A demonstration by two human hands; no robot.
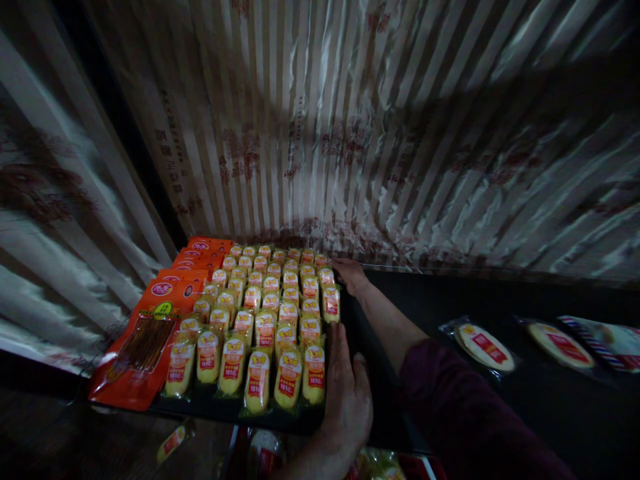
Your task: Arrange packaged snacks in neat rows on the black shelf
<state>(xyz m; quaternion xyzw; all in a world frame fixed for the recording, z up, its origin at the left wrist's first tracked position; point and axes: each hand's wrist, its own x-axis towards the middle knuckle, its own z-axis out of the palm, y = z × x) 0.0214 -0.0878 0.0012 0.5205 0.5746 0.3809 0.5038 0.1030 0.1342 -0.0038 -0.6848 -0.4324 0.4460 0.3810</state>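
The yellow snack packs are standing in a tight block of rows at the left end of the dark table, and judging by how evenly they are lining up, the arranging is looking mostly done; what seems left is squaring up the block's right edge, where both hands are working. To the left of the block, orange packets are lying in an overlapping line that is running back toward the striped backdrop. Below the block's front edge a few loose packs are showing dimly, and well to the right of it round flat packs are lying apart from the rows. The left hand is lying flat at the block's near right corner, fingers straight and together, thumb held a little apart, its side pressing against the nearest right-hand pack and holding nothing. The right hand, reaching out of a dark red sleeve, is resting at the block's far right corner, touching the last pack of the back rows; its fingers are looking loosely bent, but whether they are pinching a pack cannot be told.
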